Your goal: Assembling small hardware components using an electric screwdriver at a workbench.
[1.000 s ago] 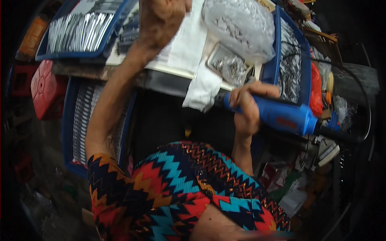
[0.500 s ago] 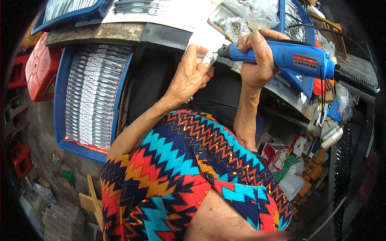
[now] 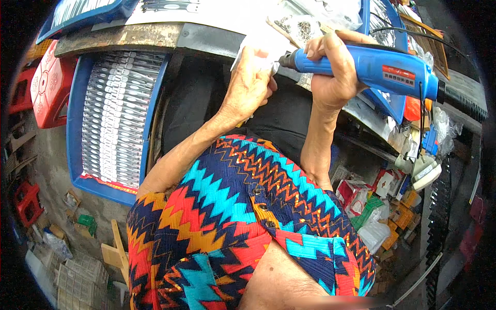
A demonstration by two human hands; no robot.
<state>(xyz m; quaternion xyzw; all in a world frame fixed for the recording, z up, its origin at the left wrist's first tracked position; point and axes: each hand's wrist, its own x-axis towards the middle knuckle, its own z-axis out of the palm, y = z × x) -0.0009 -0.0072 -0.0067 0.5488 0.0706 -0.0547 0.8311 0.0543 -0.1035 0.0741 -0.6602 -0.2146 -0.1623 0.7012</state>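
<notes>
My right hand (image 3: 335, 72) grips a blue handheld rotary tool (image 3: 385, 70) near its front, with a black cord running off to the right. The tool's tip points left at a small white piece (image 3: 258, 49) that my left hand (image 3: 248, 85) pinches close in front of me. What the piece is cannot be made out. Both hands are raised over the edge of a workbench (image 3: 155, 36). A bright zigzag-patterned garment (image 3: 227, 206) fills the lower middle.
A blue crate (image 3: 75, 124) with rows of small silvery parts stands at the left below the bench. Red plastic stools (image 3: 49, 85) sit further left. Clear bags of parts (image 3: 305, 23) lie on the bench. Small boxes and clutter (image 3: 382, 201) fill the right floor.
My left hand came down from the bench top and met the tool's tip with the white piece. The view has tilted down, so the bench has slid toward the top.
</notes>
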